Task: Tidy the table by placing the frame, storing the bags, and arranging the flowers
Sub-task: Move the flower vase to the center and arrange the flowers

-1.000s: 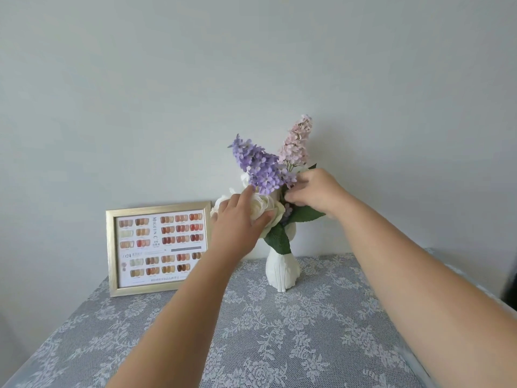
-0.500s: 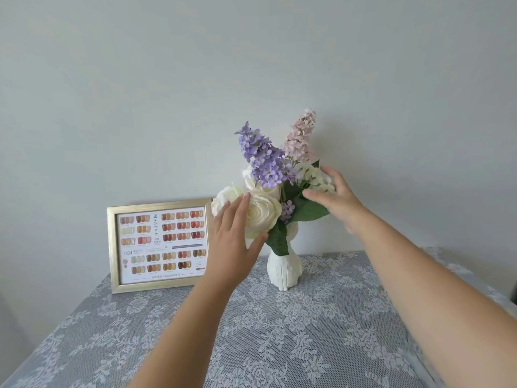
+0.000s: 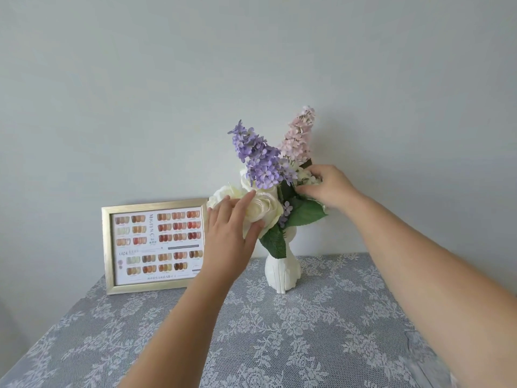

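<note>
Both hands at the flowers (image 3: 265, 161) in the vase (image 3: 282, 273)
Left hand (image 3: 229, 233) spread wide on a white rose (image 3: 263, 211) — right hand (image 3: 327, 186) pinched narrow on greenery; frame (image 3: 154, 245) upright on the worktop (image 3: 279, 331).

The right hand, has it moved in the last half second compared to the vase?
Yes. The right hand has gone up and in toward the stems above the vase, closing over the pale blossoms.

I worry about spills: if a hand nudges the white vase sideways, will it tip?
Probably fairly easily. The white vase looks narrow at the base, while the flowers spread wide and tall above it, so it seems top-heavy. The lace tablecloth may also let it slide or snag.
</note>
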A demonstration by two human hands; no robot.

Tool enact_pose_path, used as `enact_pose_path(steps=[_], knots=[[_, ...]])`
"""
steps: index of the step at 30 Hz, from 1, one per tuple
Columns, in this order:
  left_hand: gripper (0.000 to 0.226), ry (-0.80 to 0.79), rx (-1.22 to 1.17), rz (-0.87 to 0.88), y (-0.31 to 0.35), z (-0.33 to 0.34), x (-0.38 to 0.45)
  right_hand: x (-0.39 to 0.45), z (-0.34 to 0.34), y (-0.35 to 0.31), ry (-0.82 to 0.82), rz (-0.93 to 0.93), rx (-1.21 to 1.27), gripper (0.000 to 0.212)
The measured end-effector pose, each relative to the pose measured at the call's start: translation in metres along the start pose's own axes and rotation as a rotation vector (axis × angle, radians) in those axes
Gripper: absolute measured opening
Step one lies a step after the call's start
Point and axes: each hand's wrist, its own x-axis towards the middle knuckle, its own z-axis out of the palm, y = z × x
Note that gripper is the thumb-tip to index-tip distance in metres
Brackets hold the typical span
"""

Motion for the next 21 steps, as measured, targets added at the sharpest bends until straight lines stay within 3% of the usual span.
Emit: enact_pose_path(steps=[5,9,13,19,21], knots=[[0.051,0.004,-0.031,-0.036,0.001,0.002,0.001,-0.006,0.003,-0.002,0.016,-0.051,-0.115,0.018],[0.05,0.009,-0.065,-0.061,0.002,0.003,0.001,-0.011,0.0,0.003,-0.003,-0.02,-0.082,0.016],[0.05,0.009,-0.066,-0.071,0.002,0.003,0.002,-0.018,-0.013,0.004,-0.048,0.012,0.026,0.028],[0.05,0.0,-0.048,-0.057,-0.002,0.002,0.006,0.01,-0.034,-0.023,0.13,0.074,0.098,0.033],[0.05,0.0,-0.048,-0.047,-0.004,0.002,0.007,0.032,-0.036,-0.028,0.113,0.153,0.102,0.041]])
